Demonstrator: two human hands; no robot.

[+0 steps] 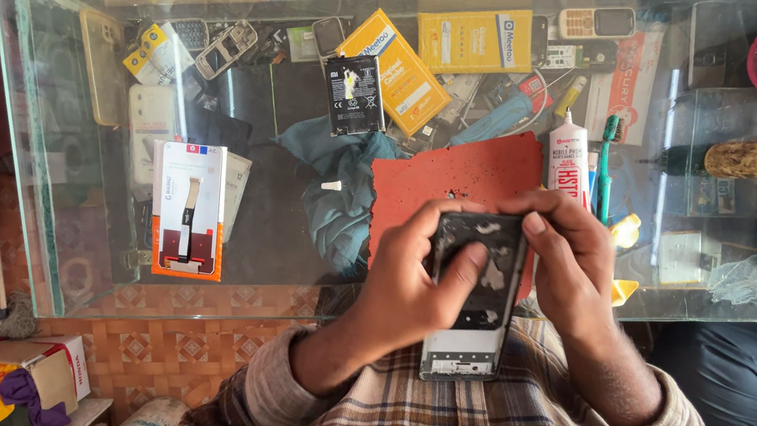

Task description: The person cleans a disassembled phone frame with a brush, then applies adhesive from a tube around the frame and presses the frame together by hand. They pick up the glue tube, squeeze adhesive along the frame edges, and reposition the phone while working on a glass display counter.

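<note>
Plaid shirt sleeves fill the bottom of the frame, and just above them both hands close around an opened phone (pixel 474 299), held upright near the centre, slightly right. Its back is off, so the dark inner frame and the pale lower section with the port show. The left hand (pixel 406 294) wraps the left edge, thumb laid across the middle of the exposed inside. The right hand (pixel 573 264) cups the top right corner, fingertips curled over the upper edge and thumb on the top rim. Neither hand holds a tool.

Behind the phone, on the glass counter (pixel 36 138), lies a red work mat (pixel 445 178), with a blue-green cloth (pixel 341 192) just to its left. A black battery (pixel 355 95) sits in the upper middle, beside yellow boxes (pixel 434 55). A white glue tube (pixel 569 162) and a green toothbrush (pixel 605 168) stand right of the mat. A white and orange part box (pixel 189 208) lies at left centre.

As a judgement, this grip works best with pressure kept on the metal frame edges rather than on the boards or thin ribbon cables inside. Holding the phone low over the red work mat would let any loose screw land where it is easy to find.
</note>
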